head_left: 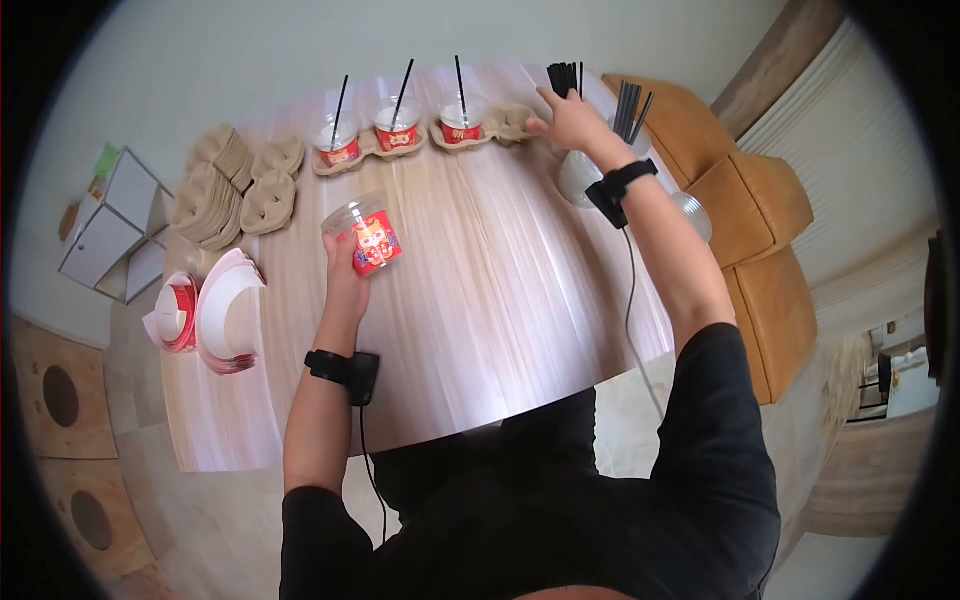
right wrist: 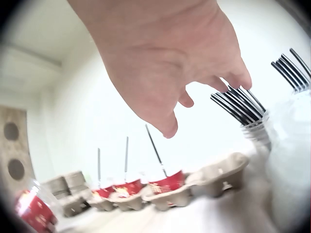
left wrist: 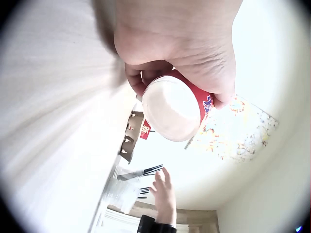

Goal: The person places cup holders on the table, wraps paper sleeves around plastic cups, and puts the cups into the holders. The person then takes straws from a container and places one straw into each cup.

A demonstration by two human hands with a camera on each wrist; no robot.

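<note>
My left hand (head_left: 345, 268) grips a clear plastic cup wrapped in a red printed paper sleeve (head_left: 374, 243), tilted a little above the table. The left wrist view shows the cup's pale round base (left wrist: 171, 109) between thumb and fingers. At the far right, my right hand (head_left: 580, 125) reaches over a bunch of black straws (head_left: 563, 78) with its fingers spread. In the right wrist view the fingertips are right at the tops of the straws (right wrist: 238, 104), and none is gripped. The straws stand in a clear container (right wrist: 256, 132).
Three red-sleeved cups with straws (head_left: 397, 127) sit in pulp carriers (head_left: 368, 148) at the back. Stacked carriers (head_left: 207, 205) and red-and-white paper pieces (head_left: 228, 310) lie left. More straws (head_left: 630, 108) and clear containers (head_left: 577, 180) stand right, near a tan sofa (head_left: 765, 205).
</note>
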